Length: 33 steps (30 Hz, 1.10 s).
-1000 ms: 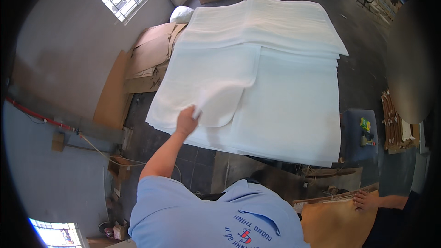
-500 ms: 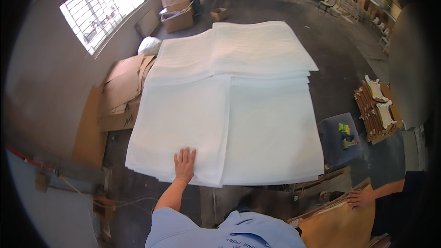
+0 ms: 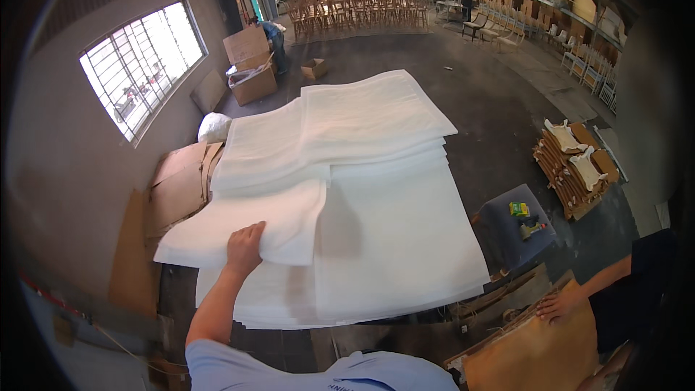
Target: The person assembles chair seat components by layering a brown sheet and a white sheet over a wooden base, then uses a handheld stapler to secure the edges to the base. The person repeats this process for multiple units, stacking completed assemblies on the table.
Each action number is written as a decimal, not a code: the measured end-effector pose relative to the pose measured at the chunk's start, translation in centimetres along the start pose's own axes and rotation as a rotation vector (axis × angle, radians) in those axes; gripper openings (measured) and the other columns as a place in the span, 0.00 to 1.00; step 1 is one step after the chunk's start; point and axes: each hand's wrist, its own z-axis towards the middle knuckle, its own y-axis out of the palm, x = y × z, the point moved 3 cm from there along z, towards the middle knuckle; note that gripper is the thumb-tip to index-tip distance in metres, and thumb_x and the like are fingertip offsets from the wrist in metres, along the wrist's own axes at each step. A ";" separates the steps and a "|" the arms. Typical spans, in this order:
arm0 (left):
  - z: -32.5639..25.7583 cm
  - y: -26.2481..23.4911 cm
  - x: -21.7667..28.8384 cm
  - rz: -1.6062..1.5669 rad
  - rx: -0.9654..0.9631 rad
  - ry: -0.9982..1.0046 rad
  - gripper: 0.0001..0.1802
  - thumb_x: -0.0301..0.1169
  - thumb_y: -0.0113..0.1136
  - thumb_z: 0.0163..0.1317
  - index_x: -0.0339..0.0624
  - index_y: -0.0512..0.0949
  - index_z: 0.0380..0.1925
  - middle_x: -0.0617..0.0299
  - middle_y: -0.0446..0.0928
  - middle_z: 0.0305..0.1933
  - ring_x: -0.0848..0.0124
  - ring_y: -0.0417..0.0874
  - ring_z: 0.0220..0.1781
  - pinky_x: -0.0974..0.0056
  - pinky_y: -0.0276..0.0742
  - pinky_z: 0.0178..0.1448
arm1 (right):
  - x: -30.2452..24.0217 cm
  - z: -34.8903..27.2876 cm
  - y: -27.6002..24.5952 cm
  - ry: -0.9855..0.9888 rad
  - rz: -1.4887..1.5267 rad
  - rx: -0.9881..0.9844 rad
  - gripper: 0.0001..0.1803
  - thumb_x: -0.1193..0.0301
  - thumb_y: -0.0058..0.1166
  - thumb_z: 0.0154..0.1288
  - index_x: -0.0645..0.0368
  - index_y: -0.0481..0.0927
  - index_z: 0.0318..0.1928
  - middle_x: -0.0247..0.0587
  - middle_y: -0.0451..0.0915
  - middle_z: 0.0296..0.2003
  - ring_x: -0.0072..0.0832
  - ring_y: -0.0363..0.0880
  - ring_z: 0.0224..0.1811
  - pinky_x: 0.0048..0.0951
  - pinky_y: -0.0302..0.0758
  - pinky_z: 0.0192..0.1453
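Gripping top white foam sheet (image 3: pixel 246 228) by near edge, left hand (image 3: pixel 243 247) lifts it off foam sheet stack (image 3: pixel 391 246); right hand unseen.

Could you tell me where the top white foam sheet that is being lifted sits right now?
In the head view, the folded white foam sheet lies at the near left of the foam stack, gripped by the left hand, beside the flattened cardboard.
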 end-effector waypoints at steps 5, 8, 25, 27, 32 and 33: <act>7.5 -10.4 -5.0 0.294 -0.006 -0.045 0.36 0.33 0.74 0.59 0.43 0.80 0.70 0.48 0.90 0.55 0.48 0.92 0.55 0.43 0.86 0.61 | 1.3 1.1 0.3 -0.117 0.062 -0.010 0.17 0.57 0.65 0.68 0.56 0.84 0.46 0.62 0.87 0.39 0.60 0.87 0.45 0.59 0.80 0.50; 12.1 -20.7 -5.9 -0.174 -0.098 -0.255 0.27 0.37 0.81 0.61 0.40 0.86 0.59 0.48 0.91 0.50 0.55 0.93 0.52 0.49 0.86 0.60 | 1.4 1.1 0.0 -0.145 0.090 0.042 0.16 0.57 0.67 0.69 0.55 0.83 0.45 0.60 0.87 0.35 0.53 0.89 0.42 0.57 0.81 0.49; 8.6 -38.8 9.1 -0.655 0.025 -0.196 0.18 0.25 0.82 0.58 0.34 0.90 0.49 0.58 0.92 0.45 0.66 0.92 0.49 0.58 0.87 0.57 | -4.2 13.3 -9.5 -0.216 0.536 0.190 0.08 0.68 0.66 0.74 0.57 0.85 0.48 0.32 0.82 0.34 0.23 0.80 0.36 0.32 0.79 0.41; 11.4 -40.2 8.7 -0.666 0.018 -0.036 0.20 0.26 0.84 0.56 0.35 0.90 0.49 0.60 0.92 0.45 0.67 0.91 0.47 0.59 0.86 0.56 | -8.9 19.0 -15.9 -0.497 0.944 0.207 0.05 0.69 0.62 0.80 0.56 0.83 0.45 0.26 0.78 0.32 0.18 0.74 0.35 0.29 0.76 0.40; 20.3 -34.0 19.9 -0.859 -0.203 0.252 0.34 0.36 0.94 0.47 0.36 0.89 0.53 0.63 0.90 0.45 0.68 0.89 0.48 0.59 0.86 0.56 | -27.0 21.0 -20.2 -0.824 1.298 -0.471 0.41 0.41 0.48 0.87 0.57 0.68 0.84 0.47 0.79 0.73 0.36 0.80 0.71 0.45 0.77 0.75; 21.0 -33.3 22.3 -0.866 -0.246 0.292 0.37 0.38 0.95 0.45 0.36 0.88 0.54 0.62 0.90 0.46 0.69 0.89 0.49 0.59 0.85 0.56 | -29.6 18.8 -18.8 -0.926 1.406 -0.801 0.45 0.37 0.44 0.87 0.59 0.65 0.85 0.47 0.77 0.76 0.35 0.77 0.74 0.45 0.73 0.79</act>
